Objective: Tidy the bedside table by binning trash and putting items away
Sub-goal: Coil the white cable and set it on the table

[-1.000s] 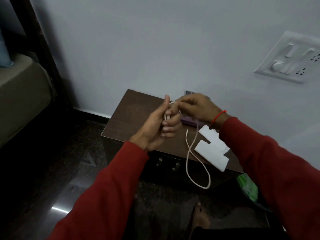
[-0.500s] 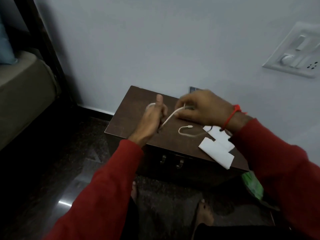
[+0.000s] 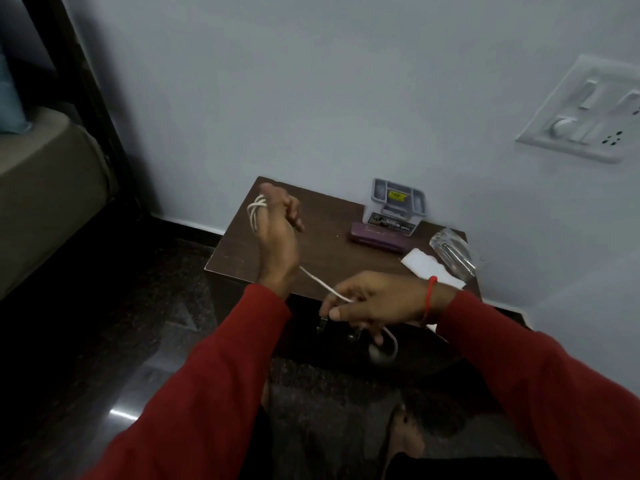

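The left hand (image 3: 277, 223) holds white cable (image 3: 317, 280) loops wound round its fingers, above the tabletop (image 3: 329, 251). The right hand (image 3: 374, 301) pinches the cable's other part just in front of the tabletop. A purple case (image 3: 377, 237) lies on the tabletop.

Dark brown wooden bedside table (image 3: 322, 251) stood against a pale wall, w/ a dark floor (image 3: 138, 306) below. On top, near the back: a grey plastic tray (image 3: 398, 199) leaning on the wall, a purple case (image 3: 379, 237) just in front. At right: white paper (image 3: 424, 265) beside clear plastic wrap (image 3: 452, 252).
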The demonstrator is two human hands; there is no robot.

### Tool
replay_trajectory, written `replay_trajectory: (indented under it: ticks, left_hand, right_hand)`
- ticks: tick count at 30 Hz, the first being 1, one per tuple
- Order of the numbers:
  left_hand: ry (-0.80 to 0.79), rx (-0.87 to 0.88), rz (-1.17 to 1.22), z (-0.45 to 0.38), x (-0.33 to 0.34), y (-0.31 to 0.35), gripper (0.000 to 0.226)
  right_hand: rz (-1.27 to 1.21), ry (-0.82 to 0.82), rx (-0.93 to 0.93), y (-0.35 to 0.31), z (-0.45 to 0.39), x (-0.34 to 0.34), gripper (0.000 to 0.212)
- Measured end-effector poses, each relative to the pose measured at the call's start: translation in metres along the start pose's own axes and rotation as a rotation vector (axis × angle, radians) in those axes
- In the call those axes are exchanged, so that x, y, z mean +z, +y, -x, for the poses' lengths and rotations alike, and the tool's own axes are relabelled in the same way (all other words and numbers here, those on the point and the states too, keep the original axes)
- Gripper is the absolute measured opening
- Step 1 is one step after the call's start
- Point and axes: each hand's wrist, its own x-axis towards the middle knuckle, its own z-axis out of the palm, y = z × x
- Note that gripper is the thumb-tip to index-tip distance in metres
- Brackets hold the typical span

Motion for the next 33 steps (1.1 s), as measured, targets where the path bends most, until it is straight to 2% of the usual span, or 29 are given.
replay_trajectory:
  ticks: [1, 2, 3, 5, 7, 9, 11, 14, 17, 19, 22, 24, 27, 30, 33]
  left_hand:
    - [-0.018, 0.061, -0.193, 0.001, -0.002, -0.004, 0.05]
    - [-0.094, 0.074, -0.333, 0.005, -0.003, -0.007, 0.056]
    - [-0.214, 0.006, -0.413, 0.01, -0.002, -0.01, 0.064]
    - [-0.494, -0.31, -0.396, 0.024, 0.007, -0.011, 0.083]
    - [-0.694, -0.6, -0.212, 0.035, 0.018, -0.006, 0.086]
    - [-0.783, -0.73, 0.064, 0.039, 0.023, -0.001, 0.077]
    - [-0.829, -0.785, 0.369, 0.037, 0.022, 0.003, 0.069]
    - [-0.753, -0.726, 0.675, 0.031, 0.017, 0.003, 0.057]
    - [-0.478, -0.612, 0.76, 0.025, 0.017, -0.002, 0.048]
    - [-0.267, -0.511, 0.635, 0.018, 0.016, -0.007, 0.042]
    - [-0.124, -0.348, 0.309, 0.01, 0.011, -0.012, 0.03]
    - [-0.105, -0.224, 0.097, 0.009, 0.01, -0.014, 0.025]
    - [-0.101, -0.141, -0.043, 0.013, 0.011, -0.017, 0.035]
    - [-0.206, -0.244, -0.124, 0.022, 0.017, -0.018, 0.056]
    - [-0.396, -0.432, -0.121, 0.032, 0.024, -0.018, 0.079]
  right_hand:
    - [0.122, 0.081, -0.046, -0.009, 0.006, -0.007, 0.022]
    - [0.287, 0.236, -0.106, -0.018, 0.01, -0.017, 0.021]
    - [0.429, 0.412, -0.152, -0.025, 0.014, -0.032, 0.019]
    - [0.498, 0.66, -0.185, -0.032, 0.022, -0.063, 0.02]
    - [0.531, 0.707, -0.174, -0.029, 0.024, -0.083, 0.024]
    - [0.548, 0.619, -0.176, -0.021, 0.017, -0.085, 0.019]
    - [0.286, 0.503, -0.156, -0.007, 0.007, -0.072, 0.023]
    - [-0.054, 0.405, -0.088, 0.017, -0.006, -0.044, 0.029]
    - [-0.142, 0.304, -0.024, 0.025, -0.017, -0.012, 0.024]
    - [-0.185, 0.222, 0.023, 0.021, -0.021, 0.007, 0.021]
    - [-0.324, 0.304, 0.001, 0.009, -0.018, 0.014, 0.023]
    - [-0.474, 0.428, -0.042, -0.003, -0.011, 0.01, 0.023]
    - [-0.541, 0.612, -0.131, -0.015, -0.001, 0.006, 0.018]
    - [-0.498, 0.664, -0.188, -0.019, 0.0, 0.009, 0.018]
    - [-0.182, 0.822, -0.248, -0.016, 0.0, 0.008, 0.011]
